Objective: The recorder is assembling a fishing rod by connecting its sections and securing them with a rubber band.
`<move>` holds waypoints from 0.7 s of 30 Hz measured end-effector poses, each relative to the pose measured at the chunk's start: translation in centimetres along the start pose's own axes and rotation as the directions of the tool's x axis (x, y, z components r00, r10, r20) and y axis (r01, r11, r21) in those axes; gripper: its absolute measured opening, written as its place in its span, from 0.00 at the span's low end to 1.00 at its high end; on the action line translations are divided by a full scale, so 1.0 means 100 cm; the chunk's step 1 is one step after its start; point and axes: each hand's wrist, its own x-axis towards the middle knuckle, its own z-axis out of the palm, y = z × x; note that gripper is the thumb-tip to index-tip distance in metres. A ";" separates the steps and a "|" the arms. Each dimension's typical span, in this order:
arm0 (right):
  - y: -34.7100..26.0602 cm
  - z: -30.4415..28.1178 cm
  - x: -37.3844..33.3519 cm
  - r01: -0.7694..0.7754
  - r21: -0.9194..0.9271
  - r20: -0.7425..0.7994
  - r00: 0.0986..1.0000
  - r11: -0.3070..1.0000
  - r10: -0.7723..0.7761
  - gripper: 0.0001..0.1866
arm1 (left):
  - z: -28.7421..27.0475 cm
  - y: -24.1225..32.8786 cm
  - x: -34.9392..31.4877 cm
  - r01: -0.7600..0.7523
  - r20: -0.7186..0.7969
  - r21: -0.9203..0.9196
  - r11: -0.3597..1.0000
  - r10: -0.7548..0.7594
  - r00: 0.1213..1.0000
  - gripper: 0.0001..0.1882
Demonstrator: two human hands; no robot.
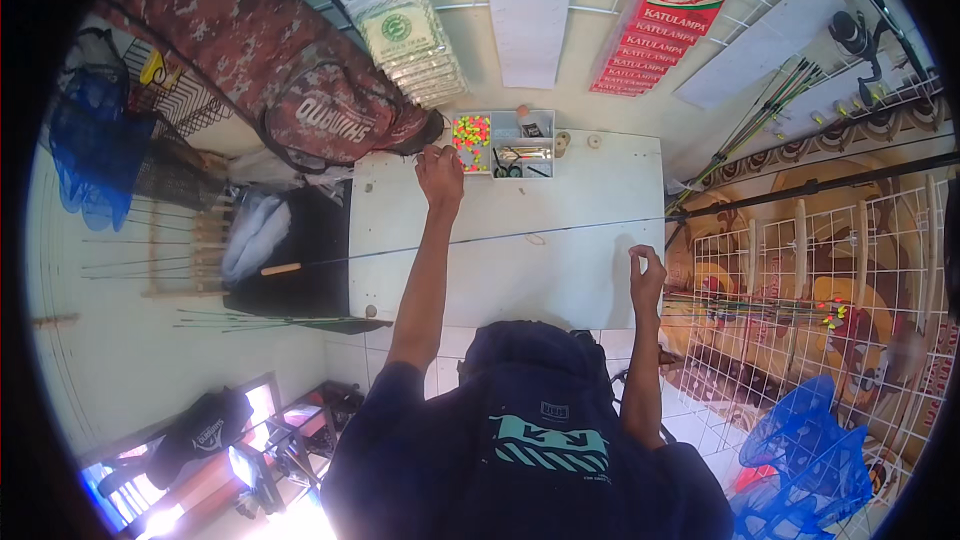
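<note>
My left hand (440, 178) is at the table's far edge, just left of a grey compartment box (508, 140). Its fingers are bent together, and whatever they may hold is hidden. Small pink, yellow and green pieces (470, 130) fill the box's left compartment. Over the right part of the table, my right hand (647, 275) has its thumb and forefinger tips brought together; anything between them is too small to make out. A long thin fishing rod (480, 239) crosses the white table (590, 285) between my hands, its thicker dark part to the right.
Beside the box lie two small round pieces (594, 141). A camouflage rod bag (310, 100) leans at the far left. Hanging packets (665, 20) line the far wall. A white wire grid (790, 290) and blue nets (805, 460) stand right.
</note>
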 end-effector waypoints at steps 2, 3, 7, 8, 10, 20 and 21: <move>-0.002 -0.004 -0.001 -0.015 0.034 0.005 1.000 0.999 0.015 0.05 | 0.012 -0.005 0.008 -0.002 0.062 0.095 0.996 -0.004 0.998 0.06; -0.003 -0.005 -0.002 -0.024 0.056 0.028 0.999 0.998 0.023 0.05 | 0.016 -0.011 0.009 -0.010 0.111 0.203 0.979 -0.013 0.994 0.06; 0.010 -0.008 -0.006 -0.085 0.150 0.031 0.996 0.985 0.082 0.06 | 0.020 0.004 0.015 -0.080 0.214 0.328 0.941 0.009 0.977 0.08; 0.012 -0.008 -0.006 -0.093 0.203 0.017 0.996 0.975 0.091 0.06 | 0.022 0.007 0.015 -0.096 0.204 0.347 0.933 0.025 0.979 0.09; 0.013 -0.010 -0.009 -0.116 0.198 0.000 0.993 0.973 0.119 0.06 | 0.030 0.011 0.013 -0.107 0.165 0.356 0.928 0.050 0.985 0.10; 0.013 0.001 0.007 -0.162 0.417 0.015 0.985 0.895 0.171 0.06 | 0.035 -0.004 0.016 -0.294 0.026 0.287 0.912 0.299 0.954 0.06; 0.015 0.000 0.008 -0.140 0.414 0.021 0.989 0.900 0.144 0.06 | 0.033 0.002 0.015 -0.318 0.023 0.287 0.904 0.326 0.945 0.06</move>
